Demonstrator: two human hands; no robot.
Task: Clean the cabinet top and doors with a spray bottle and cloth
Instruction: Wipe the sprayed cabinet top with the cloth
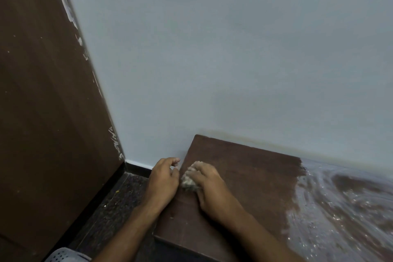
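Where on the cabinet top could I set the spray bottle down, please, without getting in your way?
The bare brown patch between the wall and the wet smeared area is free. The near front edge is also bare. The left edge is crowded: the right hand presses the cloth there, with the left hand beside it.

Grey wall (212,49); dark speckled floor (114,204); perforated white basket (61,256) bottom-left.

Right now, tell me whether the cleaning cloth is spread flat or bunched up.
Bunched up: the dusty whitish cloth is a crumpled wad under the right hand on the dark brown wooden cabinet top.
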